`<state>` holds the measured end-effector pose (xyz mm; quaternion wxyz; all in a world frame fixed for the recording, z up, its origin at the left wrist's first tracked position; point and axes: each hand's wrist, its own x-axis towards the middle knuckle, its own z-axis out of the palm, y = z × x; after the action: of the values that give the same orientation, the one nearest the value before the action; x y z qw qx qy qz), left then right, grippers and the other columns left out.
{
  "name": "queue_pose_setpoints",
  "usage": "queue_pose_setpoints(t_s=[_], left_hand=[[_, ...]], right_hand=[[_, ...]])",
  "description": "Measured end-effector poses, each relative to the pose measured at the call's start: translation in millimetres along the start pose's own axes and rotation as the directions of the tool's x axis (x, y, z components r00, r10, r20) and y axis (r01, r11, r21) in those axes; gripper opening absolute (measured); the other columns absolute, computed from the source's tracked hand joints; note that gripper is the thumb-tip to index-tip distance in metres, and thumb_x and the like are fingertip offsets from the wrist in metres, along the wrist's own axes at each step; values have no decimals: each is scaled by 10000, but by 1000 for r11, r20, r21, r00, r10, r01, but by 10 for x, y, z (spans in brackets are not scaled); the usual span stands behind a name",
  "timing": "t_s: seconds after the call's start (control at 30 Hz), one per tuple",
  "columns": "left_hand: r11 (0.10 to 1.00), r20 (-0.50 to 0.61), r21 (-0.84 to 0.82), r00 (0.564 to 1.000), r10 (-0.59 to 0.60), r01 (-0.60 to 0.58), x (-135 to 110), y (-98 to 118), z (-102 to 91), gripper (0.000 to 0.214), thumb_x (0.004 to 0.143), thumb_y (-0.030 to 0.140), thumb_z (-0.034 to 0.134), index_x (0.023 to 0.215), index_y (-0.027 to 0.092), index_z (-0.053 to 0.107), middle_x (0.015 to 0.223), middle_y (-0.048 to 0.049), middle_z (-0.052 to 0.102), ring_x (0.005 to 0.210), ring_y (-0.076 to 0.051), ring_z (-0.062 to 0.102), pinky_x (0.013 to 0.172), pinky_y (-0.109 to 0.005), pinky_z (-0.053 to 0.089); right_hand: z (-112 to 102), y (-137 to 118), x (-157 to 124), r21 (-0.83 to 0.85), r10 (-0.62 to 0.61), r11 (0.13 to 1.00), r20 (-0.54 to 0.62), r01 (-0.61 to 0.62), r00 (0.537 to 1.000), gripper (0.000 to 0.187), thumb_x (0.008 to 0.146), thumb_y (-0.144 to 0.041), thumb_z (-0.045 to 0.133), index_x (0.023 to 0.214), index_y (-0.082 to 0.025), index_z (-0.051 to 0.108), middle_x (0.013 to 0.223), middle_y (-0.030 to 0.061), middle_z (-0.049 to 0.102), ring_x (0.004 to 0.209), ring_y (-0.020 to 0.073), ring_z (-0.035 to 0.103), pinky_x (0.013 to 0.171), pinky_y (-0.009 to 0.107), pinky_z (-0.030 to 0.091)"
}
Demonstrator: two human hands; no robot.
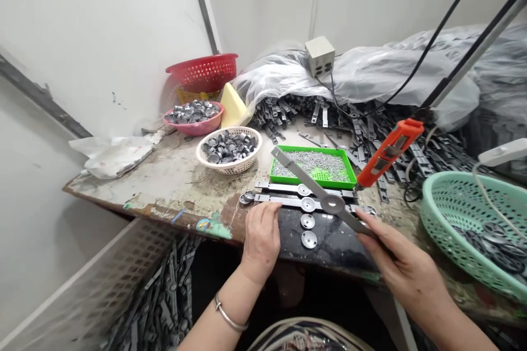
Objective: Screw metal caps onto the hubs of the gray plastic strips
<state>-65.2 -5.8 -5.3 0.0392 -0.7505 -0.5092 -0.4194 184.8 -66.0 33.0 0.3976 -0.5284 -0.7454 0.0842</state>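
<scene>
My right hand (405, 266) is closed around one end of a long grey strip (302, 175) with a round hub in its middle. This strip slants up and leftward over the work mat. My left hand (262, 238) has its fingers bent together at the left part of another grey strip (284, 202) lying on the black mat (341, 241); the fingertips' exact grip is partly hidden. Behind it lies a second, similar strip (275, 187). Two loose round discs (308, 239) sit on the mat in front, and more discs (247, 197) lie left of the strips.
A green tray (284, 180) of small metal pieces stands behind the strips. An orange electric screwdriver (389, 153) hangs at the right, near a mint basket (440, 219). A white basket (230, 165) and a pink bowl (195, 128) hold round parts. Strips are heaped at the back.
</scene>
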Motion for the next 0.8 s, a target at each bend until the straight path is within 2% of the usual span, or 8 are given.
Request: queue_pose_setpoints(t_s=[0.13,0.23,0.33,0.43,0.5,0.63,0.8], left_hand=[[999,-95,-12,995,-41,40,-121,44,-56,172,923,118,421,1064,170,506,972,-94,551,951,-210,546,858,-391,480],[1000,-95,-2,995,-11,11,-158,57,-98,215,910,122,465,1113,178,511,1036,-106,542,990,-218,534,886,-404,468],[997,60,3,995,83,-83,-132,57,-135,336,913,97,440,1218,214,518,1194,-102,552,1136,-231,495,975,-416,417],[979,277,18,942,192,-205,-76,49,-148,408,930,85,381,1304,206,493,1332,-81,524,1272,-247,395,1028,-430,369],[966,353,37,908,226,-255,-42,42,-140,405,941,111,386,1325,192,483,1363,-70,510,1291,-250,377,1031,-435,366],[953,399,33,878,263,-300,5,41,-135,394,959,143,374,1337,185,477,1398,-51,477,1285,-254,388,1036,-436,356],[964,314,-2,915,253,-266,26,56,-189,394,972,131,330,1339,160,471,1390,-71,485,1299,-232,374,1043,-414,348]], right_hand=[[153,174,27,-72,38,997,248,-21,968,413,926,-302,465,1338,-331,462,1126,46,635,954,189,639,776,292,527],[240,230,82,-143,53,990,346,-3,937,373,915,-385,477,1280,-338,534,1003,40,673,806,181,654,712,298,528],[281,256,157,-179,29,983,392,45,919,364,918,-400,461,1261,-331,561,926,41,687,753,179,646,683,299,518],[293,300,225,-177,6,981,411,74,912,367,917,-410,457,1248,-311,580,885,47,691,729,176,641,697,307,510],[291,337,258,-174,11,982,430,71,903,366,918,-420,451,1241,-313,587,883,46,692,724,174,636,699,311,504],[263,370,299,-128,28,991,453,34,891,359,918,-426,456,1232,-317,592,892,35,691,754,173,629,709,311,492],[222,342,334,-12,15,1000,461,-10,887,359,913,-424,480,1230,-299,595,977,30,696,835,164,637,770,300,480]])
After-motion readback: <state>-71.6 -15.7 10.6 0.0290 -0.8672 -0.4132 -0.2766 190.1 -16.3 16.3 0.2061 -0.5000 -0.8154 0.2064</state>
